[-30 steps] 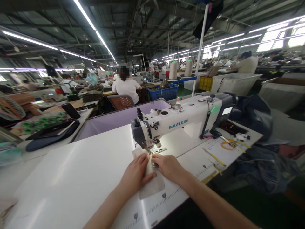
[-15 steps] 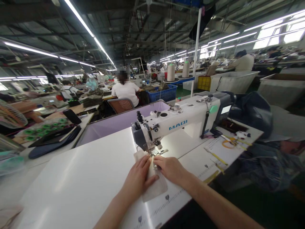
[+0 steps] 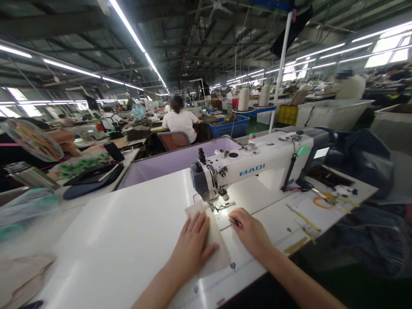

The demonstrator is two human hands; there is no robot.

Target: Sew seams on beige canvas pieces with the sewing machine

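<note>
My left hand (image 3: 195, 238) lies flat with its fingers stretched over a pale beige fabric piece (image 3: 220, 249) on the white sewing table. The fabric's far end reaches beside the presser foot (image 3: 222, 206) of the white sewing machine (image 3: 251, 167). To the right of the cloth, my right hand (image 3: 252, 231) is curled closed around a small dark metal tool (image 3: 236, 222). Most of that tool is hidden by the fingers, so its exact kind cannot be made out. The right hand is apart from the fabric, just in front of the lit needle area.
Scissors (image 3: 322, 196), yellow tape and paper lie at the table's right. A lilac bin (image 3: 144, 169) stands behind the table. Two thread cones (image 3: 243, 99) stand beyond the machine. A co-worker in a white top (image 3: 180, 122) sits ahead. More beige cloth (image 3: 22, 277) lies at left.
My right hand has moved right, off the fabric and away from the presser foot, with the small tool now showing in it. My left hand stays on the cloth. The view has turned slightly left.
</note>
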